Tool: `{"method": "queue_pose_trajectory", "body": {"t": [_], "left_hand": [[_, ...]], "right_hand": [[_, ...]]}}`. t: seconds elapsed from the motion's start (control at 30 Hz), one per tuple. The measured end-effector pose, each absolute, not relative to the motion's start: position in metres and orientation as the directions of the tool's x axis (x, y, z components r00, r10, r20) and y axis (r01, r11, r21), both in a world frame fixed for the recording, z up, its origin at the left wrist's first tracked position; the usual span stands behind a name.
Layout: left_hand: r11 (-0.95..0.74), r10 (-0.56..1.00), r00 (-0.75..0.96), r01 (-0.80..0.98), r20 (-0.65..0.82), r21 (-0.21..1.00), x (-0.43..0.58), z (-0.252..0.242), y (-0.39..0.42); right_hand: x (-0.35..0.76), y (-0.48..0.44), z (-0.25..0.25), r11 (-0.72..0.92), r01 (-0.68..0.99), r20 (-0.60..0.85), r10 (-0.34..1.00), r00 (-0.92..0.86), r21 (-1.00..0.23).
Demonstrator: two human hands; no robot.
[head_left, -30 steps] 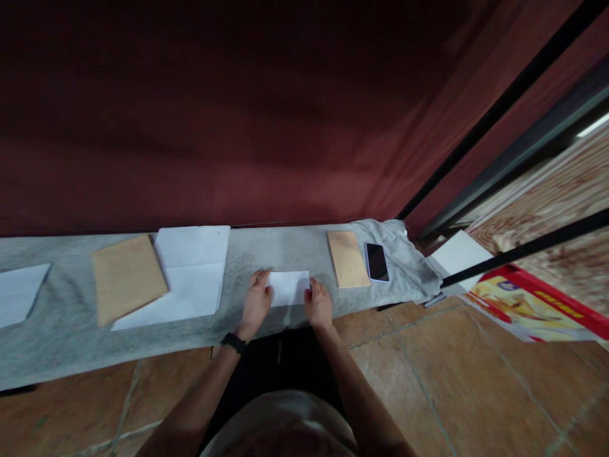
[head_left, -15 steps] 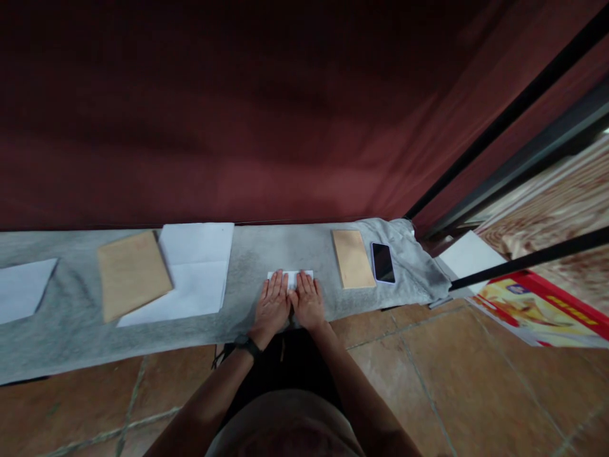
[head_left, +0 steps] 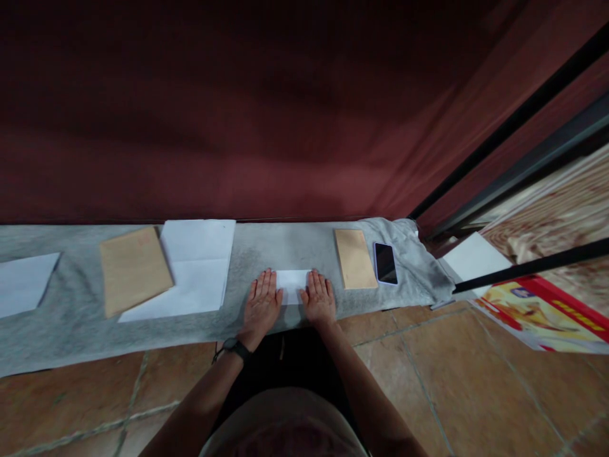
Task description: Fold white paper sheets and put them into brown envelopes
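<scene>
A small white sheet of paper [head_left: 294, 287], seemingly folded, lies on the grey cloth in front of me. My left hand [head_left: 261, 303] rests flat over its left end, fingers stretched forward. Over the right end lies my right hand [head_left: 318, 298], also flat with the palm down. Both thumbs point inward, and the middle of the paper shows between them. My fingers and palms hide the paper's two ends. A dark watch [head_left: 236, 348] is on my left wrist.
Left of my hands, a brown envelope [head_left: 136, 270] overlaps large white sheets [head_left: 202, 279]; another white paper [head_left: 26, 282] lies farther left. On the right are a brown envelope [head_left: 356, 259] and a phone [head_left: 385, 263]. A red-and-yellow box [head_left: 547, 311] stands past the black pole [head_left: 533, 265].
My hands have slid apart, the left one leftward and the right one rightward. More of the paper's middle is now uncovered between them.
</scene>
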State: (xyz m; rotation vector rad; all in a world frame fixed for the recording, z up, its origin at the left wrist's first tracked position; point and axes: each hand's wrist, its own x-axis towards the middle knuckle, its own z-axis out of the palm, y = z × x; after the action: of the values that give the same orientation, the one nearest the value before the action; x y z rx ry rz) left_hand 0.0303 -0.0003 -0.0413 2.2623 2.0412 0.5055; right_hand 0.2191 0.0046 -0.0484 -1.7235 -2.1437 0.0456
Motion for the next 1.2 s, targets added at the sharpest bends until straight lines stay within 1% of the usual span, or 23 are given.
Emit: {"method": "queue_pose_trajectory", "body": {"t": [0.13, 0.17, 0.23, 0.3, 0.37, 0.5, 0.67, 0.7, 0.77, 0.83, 0.9, 0.97, 1.2], "left_hand": [[-0.110, 0.969, 0.054, 0.968, 0.242, 0.226, 0.034, -0.040, -0.002], [-0.129, 0.965, 0.073, 0.968, 0.251, 0.215, 0.037, -0.039, -0.004], [-0.218, 0.954, 0.167, 0.957, 0.249, 0.191, 0.045, -0.037, -0.010], [-0.319, 0.933, 0.280, 0.934, 0.224, 0.163, 0.052, -0.034, -0.017], [-0.381, 0.915, 0.352, 0.915, 0.197, 0.136, 0.053, -0.031, -0.024], [-0.442, 0.891, 0.420, 0.889, 0.173, 0.115, 0.044, -0.026, -0.031], [-0.444, 0.890, 0.426, 0.890, 0.164, 0.098, 0.038, -0.023, -0.032], [-0.446, 0.889, 0.429, 0.890, 0.162, 0.090, 0.039, -0.024, -0.032], [-0.461, 0.881, 0.447, 0.884, 0.157, 0.071, 0.040, -0.025, -0.032], [-0.475, 0.873, 0.463, 0.878, 0.152, 0.053, 0.041, -0.029, -0.032], [-0.478, 0.872, 0.468, 0.878, 0.145, 0.041, 0.041, -0.032, -0.032], [-0.475, 0.874, 0.466, 0.879, 0.141, 0.036, 0.041, -0.034, -0.032], [-0.474, 0.872, 0.456, 0.877, 0.176, 0.075, 0.042, -0.029, -0.033]], "right_hand": [[0.219, 0.004, -0.047, 0.243, 0.936, 0.267, 0.948, -0.174, -0.255], [0.218, 0.004, -0.047, 0.241, 0.937, 0.262, 0.949, -0.174, -0.251], [0.218, 0.004, -0.047, 0.231, 0.942, 0.247, 0.954, -0.170, -0.244], [0.217, 0.004, -0.047, 0.221, 0.946, 0.233, 0.958, -0.166, -0.236], [0.218, 0.004, -0.047, 0.219, 0.949, 0.227, 0.959, -0.168, -0.228], [0.219, 0.004, -0.047, 0.229, 0.947, 0.231, 0.957, -0.177, -0.224], [0.212, 0.007, -0.041, 0.220, 0.937, 0.221, 0.962, -0.162, -0.272], [0.208, 0.008, -0.039, 0.251, 0.924, 0.218, 0.957, -0.191, -0.290], [0.199, 0.011, -0.034, 0.387, 0.860, 0.210, 0.920, -0.332, -0.332], [0.189, 0.016, -0.029, 0.548, 0.749, 0.202, 0.836, -0.511, -0.372], [0.179, 0.022, -0.027, 0.638, 0.662, 0.198, 0.762, -0.617, -0.394], [0.172, 0.029, -0.026, 0.652, 0.648, 0.197, 0.748, -0.633, -0.394], [0.175, 0.041, -0.029, 0.589, 0.728, 0.172, 0.805, -0.568, -0.350]]}}
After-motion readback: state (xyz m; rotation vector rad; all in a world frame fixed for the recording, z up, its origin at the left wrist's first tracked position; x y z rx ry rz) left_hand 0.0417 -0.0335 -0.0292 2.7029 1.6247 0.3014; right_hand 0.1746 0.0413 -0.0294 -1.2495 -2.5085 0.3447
